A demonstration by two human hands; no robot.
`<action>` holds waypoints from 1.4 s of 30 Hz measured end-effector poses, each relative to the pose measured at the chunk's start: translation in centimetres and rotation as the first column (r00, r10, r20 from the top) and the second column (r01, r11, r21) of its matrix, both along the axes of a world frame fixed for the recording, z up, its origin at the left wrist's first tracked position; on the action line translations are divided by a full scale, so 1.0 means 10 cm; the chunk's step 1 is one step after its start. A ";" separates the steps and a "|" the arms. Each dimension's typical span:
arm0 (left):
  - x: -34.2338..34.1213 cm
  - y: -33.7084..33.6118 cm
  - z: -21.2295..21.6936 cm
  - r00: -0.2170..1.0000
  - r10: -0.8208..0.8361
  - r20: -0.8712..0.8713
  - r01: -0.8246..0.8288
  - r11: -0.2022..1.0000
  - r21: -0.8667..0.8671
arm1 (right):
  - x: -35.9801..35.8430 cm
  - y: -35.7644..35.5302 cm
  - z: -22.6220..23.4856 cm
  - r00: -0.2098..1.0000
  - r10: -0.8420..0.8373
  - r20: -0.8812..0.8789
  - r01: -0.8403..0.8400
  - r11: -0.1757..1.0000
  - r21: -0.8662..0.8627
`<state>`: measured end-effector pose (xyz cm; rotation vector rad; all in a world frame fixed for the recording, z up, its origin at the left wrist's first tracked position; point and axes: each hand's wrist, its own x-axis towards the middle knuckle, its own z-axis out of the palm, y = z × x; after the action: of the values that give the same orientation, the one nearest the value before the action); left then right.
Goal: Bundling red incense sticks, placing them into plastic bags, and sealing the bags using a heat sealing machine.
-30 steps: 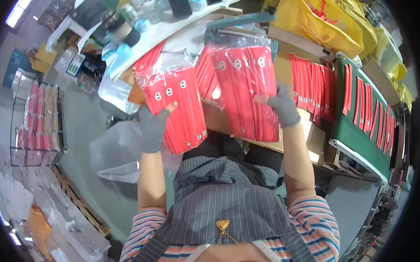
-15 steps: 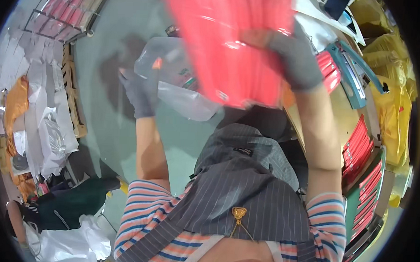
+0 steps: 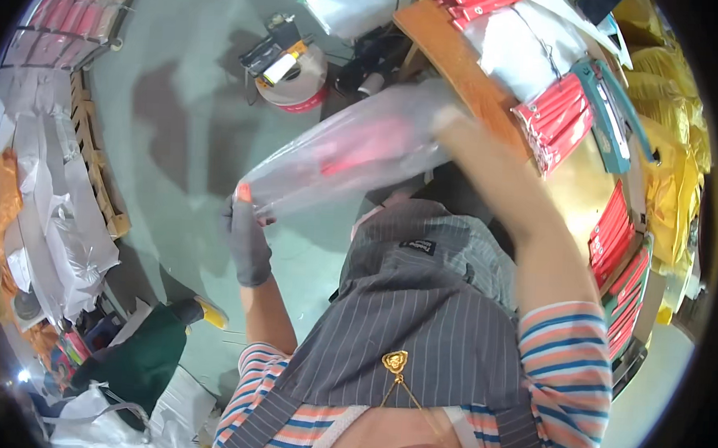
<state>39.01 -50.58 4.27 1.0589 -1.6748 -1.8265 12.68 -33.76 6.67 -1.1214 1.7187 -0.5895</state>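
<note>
A clear plastic bag (image 3: 297, 173) stretches across the space in front of my apron, on a slant from lower left to upper right. My left hand (image 3: 250, 239), in a grey glove with bare fingertips, pinches the bag's lower left end. Red packs (image 3: 362, 148) show faintly through the film near its middle. My right hand (image 3: 448, 120) is at the bag's upper right end, blurred and covered by the film, so its fingers and anything in them are hidden.
At right, a wooden table (image 3: 470, 61) carries a pack of red sleeves (image 3: 552, 120) and a teal sealer-like device (image 3: 608, 115). Beyond hang yellow bags (image 3: 665, 189). A round white stool (image 3: 297, 85) holding small items stands on the floor. White sacks (image 3: 86, 236) line the left.
My right hand has brought the red packs down from the upper middle to the bag, and they now show through it. My left hand has moved slightly lower, and the bag is stretched out.
</note>
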 end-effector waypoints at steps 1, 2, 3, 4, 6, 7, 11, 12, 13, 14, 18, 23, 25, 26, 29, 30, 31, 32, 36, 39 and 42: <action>-0.08 0.01 0.00 0.989 -0.142 -0.038 0.141 0.990 -0.029 | -0.54 0.46 -0.42 0.953 0.272 0.135 -0.247 0.953 -0.178; -0.09 -0.01 0.04 0.970 -0.228 -0.083 0.222 0.972 -0.078 | -0.55 0.45 -0.44 0.954 0.264 0.142 -0.238 0.955 -0.179; -0.10 -0.05 0.09 0.970 -0.233 -0.072 0.227 0.971 -0.074 | -0.47 0.38 -0.34 0.974 0.225 0.013 -0.225 0.974 -0.013; -0.15 -0.13 0.13 0.988 -0.131 -0.081 0.127 0.990 -0.055 | -0.41 0.30 -0.22 0.972 0.203 -0.121 -0.185 0.972 0.148; -0.32 -0.21 0.24 0.999 0.011 -0.046 -0.012 0.999 -0.030 | -0.37 0.11 0.15 0.891 0.207 -0.404 -0.013 0.902 0.432; -0.34 -0.29 0.23 0.999 -0.003 -0.040 0.002 0.999 -0.036 | -0.32 0.06 0.27 0.823 0.234 -0.518 0.102 0.836 0.540; -0.62 -0.53 -0.03 0.933 -0.243 0.267 0.276 0.957 -0.094 | -0.56 0.28 0.05 0.637 0.313 -0.704 0.137 0.853 0.504; -0.66 -0.55 -0.06 0.945 -0.208 0.252 0.255 0.951 -0.174 | -0.51 0.39 0.14 0.621 0.093 -0.778 0.190 0.945 0.265; -0.72 -0.59 -0.08 0.957 -0.179 0.228 0.235 0.939 -0.251 | -0.46 0.53 0.24 0.586 -0.139 -0.799 0.243 0.970 0.009; -0.71 -0.73 -0.10 0.929 -0.248 0.275 0.332 0.886 -0.323 | -0.38 0.71 0.34 0.577 -0.159 -0.801 0.278 0.961 0.010; -0.80 -0.32 0.36 0.992 -0.090 0.092 0.124 0.868 -0.480 | -0.10 1.77 0.22 0.371 -0.681 -0.631 0.256 0.728 -0.636; -1.23 0.67 0.74 0.966 -0.237 -0.107 0.080 0.662 -0.746 | 0.33 3.27 -0.04 0.037 -0.737 -0.675 0.667 0.521 -0.533; -1.54 1.10 0.57 0.789 -0.612 0.046 0.431 0.499 -0.752 | 0.61 4.13 0.03 -0.228 -0.783 -0.579 0.711 0.273 -0.648; -1.63 1.58 0.65 0.740 -0.672 0.022 0.446 0.466 -0.764 | 0.71 4.56 0.00 -0.392 -0.730 -0.560 0.706 0.152 -0.692; -1.92 2.41 0.57 0.538 -0.839 0.079 0.636 0.343 -0.692 | 1.23 5.91 0.08 -0.714 -0.449 -0.537 0.611 -0.026 -0.791; -1.99 2.63 0.53 0.523 -0.849 0.070 0.638 0.336 -0.693 | 1.44 6.27 0.12 -0.769 -0.374 -0.519 0.603 -0.153 -0.783; -2.09 2.83 0.47 0.422 -0.897 0.135 0.658 0.200 -0.726 | 1.66 6.60 0.16 -0.812 -0.290 -0.506 0.577 -0.276 -0.768; -2.18 3.04 0.39 0.315 -0.927 0.203 0.663 0.061 -0.746 | 1.96 7.00 0.13 -0.800 -0.175 -0.574 0.592 -0.389 -0.706; -2.41 3.79 0.18 0.100 -0.972 0.213 0.732 -0.073 -0.678 | 2.66 7.77 0.17 -0.637 -0.022 -0.771 0.507 -0.765 -0.397; -2.48 4.43 -0.03 -0.097 -0.948 0.303 0.767 -0.265 -0.584 | 2.86 8.06 0.13 -0.672 -0.113 -0.732 0.444 -0.853 -0.276; -2.58 5.12 -0.14 -0.131 -0.962 0.240 0.870 -0.228 -0.436 | 2.36 7.72 0.03 -0.650 -0.478 -0.591 0.745 -0.554 -0.371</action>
<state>13.19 0.58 2.83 -1.2118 -2.8936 -1.6824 36.33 43.44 6.98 1.6319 2.9504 -0.7104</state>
